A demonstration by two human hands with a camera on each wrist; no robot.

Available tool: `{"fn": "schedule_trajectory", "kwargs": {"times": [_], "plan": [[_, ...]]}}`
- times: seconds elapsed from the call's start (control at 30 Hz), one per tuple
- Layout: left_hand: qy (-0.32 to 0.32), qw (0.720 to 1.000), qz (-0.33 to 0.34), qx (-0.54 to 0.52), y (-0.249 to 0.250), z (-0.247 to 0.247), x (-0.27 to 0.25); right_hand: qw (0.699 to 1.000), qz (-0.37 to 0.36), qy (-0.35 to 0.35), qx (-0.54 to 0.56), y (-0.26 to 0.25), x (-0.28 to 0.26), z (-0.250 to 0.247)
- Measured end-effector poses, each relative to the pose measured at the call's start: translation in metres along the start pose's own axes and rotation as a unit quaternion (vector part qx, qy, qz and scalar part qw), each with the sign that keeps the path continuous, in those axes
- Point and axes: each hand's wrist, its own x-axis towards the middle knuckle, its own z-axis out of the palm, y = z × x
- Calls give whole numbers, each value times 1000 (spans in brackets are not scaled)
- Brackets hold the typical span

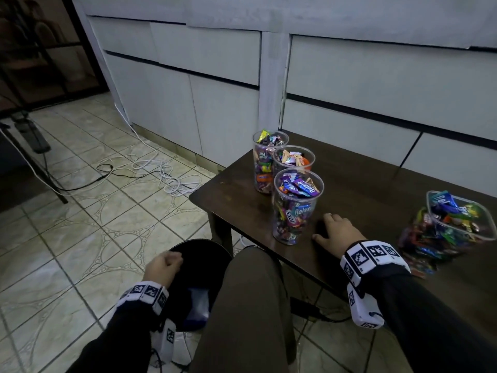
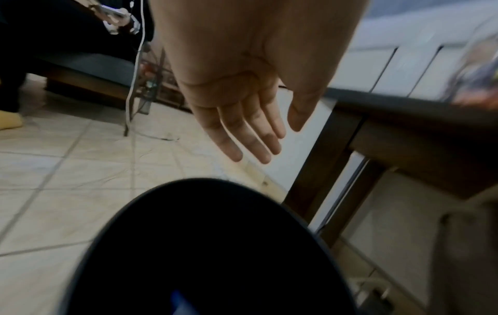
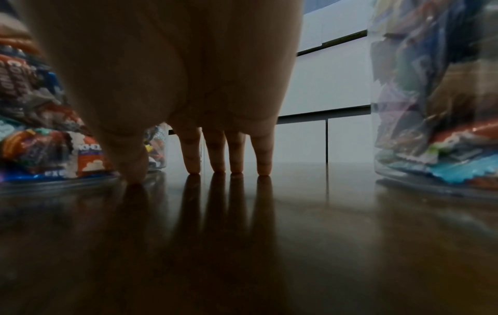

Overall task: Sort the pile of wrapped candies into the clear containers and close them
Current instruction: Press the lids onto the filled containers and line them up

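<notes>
Three clear cups stand on the dark table (image 1: 363, 189), all lidless and full of wrapped candies: a near cup (image 1: 295, 208), a middle cup (image 1: 293, 160) and a far cup (image 1: 265, 162). At the right, a clear square container (image 1: 462, 216) holds candies, and a loose candy pile (image 1: 425, 238) lies against it. My right hand (image 1: 330, 227) rests fingertips-down on the table between the near cup (image 3: 40, 138) and the square container (image 3: 436, 127), holding nothing. My left hand (image 2: 256, 127) hangs empty with straight fingers above a black bin (image 2: 210, 245).
The black bin (image 1: 204, 254) stands on the tiled floor by the table's left leg, next to my knee. White and black cables (image 1: 161, 170) trail across the floor beyond it. A white panelled wall (image 1: 349, 76) runs behind the table.
</notes>
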Motion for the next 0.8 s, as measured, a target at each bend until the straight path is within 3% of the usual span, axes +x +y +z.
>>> {"fn": "schedule_trajectory", "kwargs": {"times": [0.13, 0.3, 0.43, 0.53, 0.63, 0.8], "plan": [[40, 976, 124, -174, 73, -26, -11, 1000, -6, -14, 19, 1, -2, -5], [46, 891, 298, -339, 195, -49, -52, 998, -18, 15, 58, 4, -12, -35], [-23, 820, 404, -406, 281, -41, -103, 982, -58, 105, 146, 11, -38, -82], [-123, 778, 456, -414, 325, -19, -137, 955, -92, 209, 186, 26, -69, -122], [-222, 771, 470, -368, 355, 23, -156, 931, -95, 286, 206, 51, -105, -156], [-365, 821, 425, -113, 375, 102, -161, 911, -34, 367, 185, 117, -162, -182]]}}
